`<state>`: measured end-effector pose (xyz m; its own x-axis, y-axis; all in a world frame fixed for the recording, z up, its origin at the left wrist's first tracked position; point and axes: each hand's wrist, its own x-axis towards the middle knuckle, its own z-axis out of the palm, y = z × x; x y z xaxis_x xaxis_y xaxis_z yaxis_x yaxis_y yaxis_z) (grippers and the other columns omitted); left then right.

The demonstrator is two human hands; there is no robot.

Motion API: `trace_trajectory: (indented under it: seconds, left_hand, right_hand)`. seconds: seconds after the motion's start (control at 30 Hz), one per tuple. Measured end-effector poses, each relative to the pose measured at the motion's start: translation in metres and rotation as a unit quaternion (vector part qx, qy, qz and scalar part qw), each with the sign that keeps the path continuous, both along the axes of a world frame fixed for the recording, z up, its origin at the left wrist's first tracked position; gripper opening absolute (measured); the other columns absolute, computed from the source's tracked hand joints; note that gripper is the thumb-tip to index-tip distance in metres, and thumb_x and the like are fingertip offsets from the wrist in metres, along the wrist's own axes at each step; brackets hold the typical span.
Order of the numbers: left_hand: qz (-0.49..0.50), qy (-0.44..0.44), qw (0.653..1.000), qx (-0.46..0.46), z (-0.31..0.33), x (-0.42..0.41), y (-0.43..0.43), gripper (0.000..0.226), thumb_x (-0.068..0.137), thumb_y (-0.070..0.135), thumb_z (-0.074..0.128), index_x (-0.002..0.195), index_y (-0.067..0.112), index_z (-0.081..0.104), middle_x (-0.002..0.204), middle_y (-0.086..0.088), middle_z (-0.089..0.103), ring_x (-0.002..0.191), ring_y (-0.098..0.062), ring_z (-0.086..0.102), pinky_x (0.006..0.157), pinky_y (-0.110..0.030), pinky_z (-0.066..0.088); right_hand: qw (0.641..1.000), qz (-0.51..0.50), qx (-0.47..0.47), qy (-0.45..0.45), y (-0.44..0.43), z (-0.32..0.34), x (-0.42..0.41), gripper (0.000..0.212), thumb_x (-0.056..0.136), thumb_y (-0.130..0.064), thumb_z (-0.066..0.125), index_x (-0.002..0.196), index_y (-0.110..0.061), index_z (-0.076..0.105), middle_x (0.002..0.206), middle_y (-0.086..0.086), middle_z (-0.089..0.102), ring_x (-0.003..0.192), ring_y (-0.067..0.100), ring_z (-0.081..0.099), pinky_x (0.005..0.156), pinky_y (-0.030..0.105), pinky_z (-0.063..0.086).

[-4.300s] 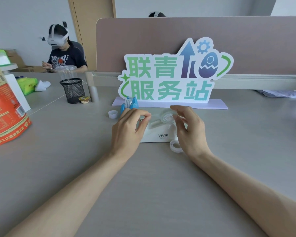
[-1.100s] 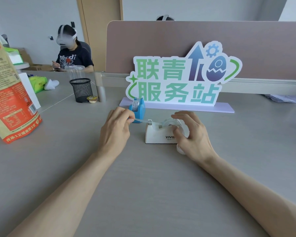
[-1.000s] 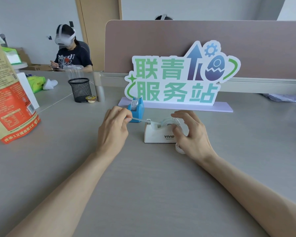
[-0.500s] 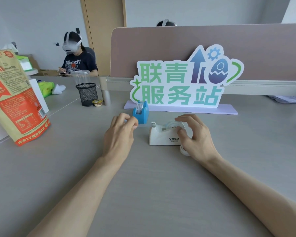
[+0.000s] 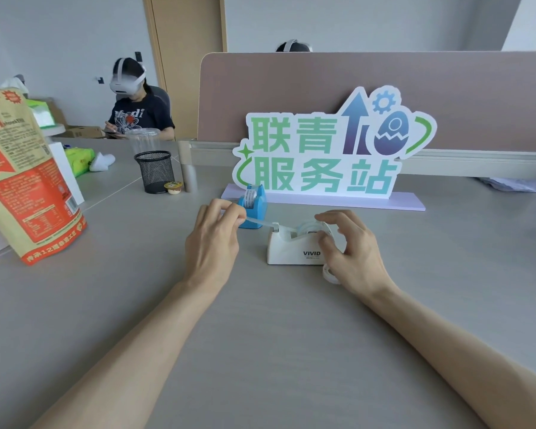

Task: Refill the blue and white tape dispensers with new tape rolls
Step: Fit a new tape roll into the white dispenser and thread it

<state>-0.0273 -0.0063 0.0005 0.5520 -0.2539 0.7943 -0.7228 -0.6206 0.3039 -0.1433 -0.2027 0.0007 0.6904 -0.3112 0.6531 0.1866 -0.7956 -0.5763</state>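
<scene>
Change: half a second ago the left hand point(image 5: 212, 243) sat pinched by the blue dispenser point(image 5: 254, 205) with no strip showing; now a clear tape strip point(image 5: 259, 222) stretches from its fingertips to the cutter of the white dispenser point(image 5: 294, 249).
Left hand: thumb and forefinger pinch the strip's free end, just in front of the blue dispenser.
Right hand: point(image 5: 353, 249) fingers curl over the clear roll point(image 5: 308, 229) seated in the white dispenser and press its right end; firm grip or not, I cannot tell.
Spare ring: point(image 5: 328, 274) lies on the table point(image 5: 260, 335), mostly hidden under the right palm.
Blue dispenser: upright behind the left fingers, patterned roll inside, touching nothing else.
Behind: sign point(image 5: 331, 150) on its base.
Far left: bag point(image 5: 28, 181), mesh cup point(image 5: 153, 170), a seated person point(image 5: 136, 113) in a headset.
</scene>
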Motion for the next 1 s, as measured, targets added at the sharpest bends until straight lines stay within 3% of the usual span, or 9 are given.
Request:
trace_trajectory:
  seconds: [0.37,0.63,0.73,0.83,1.0]
  left_hand:
    - [0.011,0.002,1.0,0.029,-0.003,0.001,0.002,0.02,0.08,-0.003,0.061,0.081,0.017,0.06,0.099,0.002,0.056,0.089,-0.015,0.046,0.047,-0.026,0.033]
    - [-0.01,-0.014,0.993,0.116,-0.009,0.003,0.003,0.027,0.067,-0.009,0.059,0.074,0.017,0.055,0.09,0.002,0.056,0.079,-0.023,0.05,0.053,-0.027,0.032]
    - [-0.03,-0.004,0.991,0.133,-0.011,0.004,0.002,0.024,0.07,-0.007,0.058,0.075,0.016,0.055,0.089,0.003,0.055,0.081,-0.022,0.05,0.052,-0.029,0.033]
    - [-0.079,0.023,0.983,0.161,-0.013,0.004,0.0,0.021,0.073,-0.004,0.055,0.078,0.016,0.055,0.092,0.004,0.053,0.089,-0.023,0.051,0.056,-0.036,0.046]
    - [-0.123,0.052,0.977,0.167,-0.012,0.003,0.0,0.012,0.084,0.004,0.059,0.084,0.016,0.057,0.097,0.005,0.053,0.095,-0.019,0.05,0.063,-0.035,0.045]
  right_hand:
    - [1.0,0.002,0.003,0.0,0.0,0.0,0.0,0.026,0.085,-0.004,0.057,0.106,-0.017,0.065,0.113,-0.005,0.063,0.098,0.008,0.056,0.08,0.005,0.038]
    - [1.0,0.002,0.0,0.001,0.0,0.0,-0.001,0.027,0.084,-0.003,0.056,0.105,-0.018,0.065,0.112,-0.005,0.062,0.096,0.008,0.055,0.079,0.006,0.038]
    - [1.0,0.002,0.0,0.004,0.0,0.0,0.0,0.027,0.084,-0.003,0.056,0.104,-0.018,0.065,0.112,-0.004,0.062,0.095,0.007,0.055,0.078,0.005,0.038]
    - [1.0,0.004,-0.004,0.001,0.0,0.0,0.0,0.027,0.083,-0.002,0.056,0.103,-0.019,0.065,0.111,-0.005,0.062,0.095,0.007,0.055,0.079,0.004,0.037]
    - [1.0,0.001,-0.006,0.001,0.0,0.0,0.0,0.028,0.083,-0.001,0.056,0.104,-0.017,0.065,0.111,-0.004,0.062,0.096,0.006,0.054,0.081,0.003,0.037]
